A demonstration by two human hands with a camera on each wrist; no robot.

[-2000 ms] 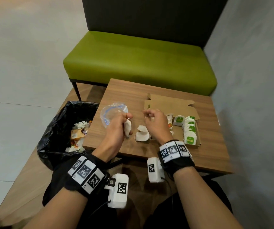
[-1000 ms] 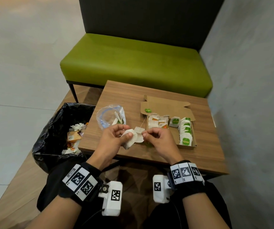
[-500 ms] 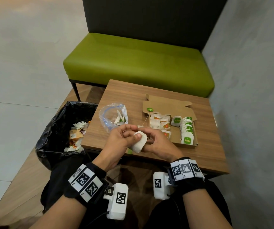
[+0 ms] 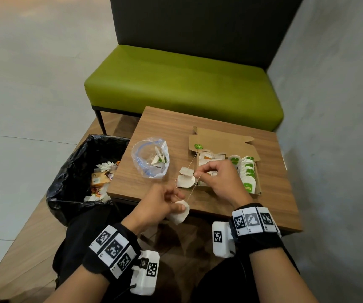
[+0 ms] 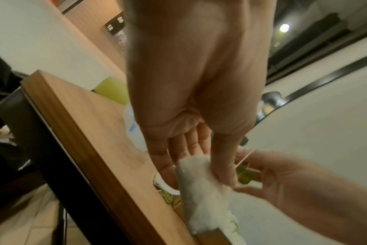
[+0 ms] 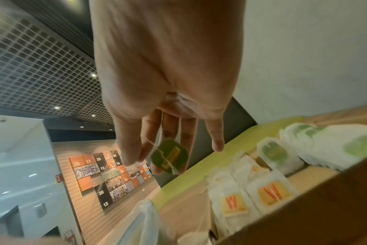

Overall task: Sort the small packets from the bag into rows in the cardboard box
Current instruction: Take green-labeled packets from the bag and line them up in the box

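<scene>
Wooden table (image 4: 270,193) by green bench (image 4: 182,84) | box (image 4: 222,139) near right edge, rows of packets (image 4: 247,169) inside | left hand (image 4: 160,202) pinches white tea bag (image 4: 179,212) off front edge | right hand (image 4: 216,178) pinches its string (image 4: 194,185) and green tag (image 6: 170,156) | plastic bag (image 4: 151,159) mid-table

White packet (image 4: 179,212) off table edge — clear bag (image 4: 151,159) left of cardboard box (image 4: 222,142) w/ rows

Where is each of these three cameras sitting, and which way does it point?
Head: worn on the head, looking down at the table, box, both hands and forearms.
Left wrist: under the left hand, looking along its fingers pinching a white packet.
Right wrist: under the right hand, holding a green tag over the box.
All show the table.
</scene>
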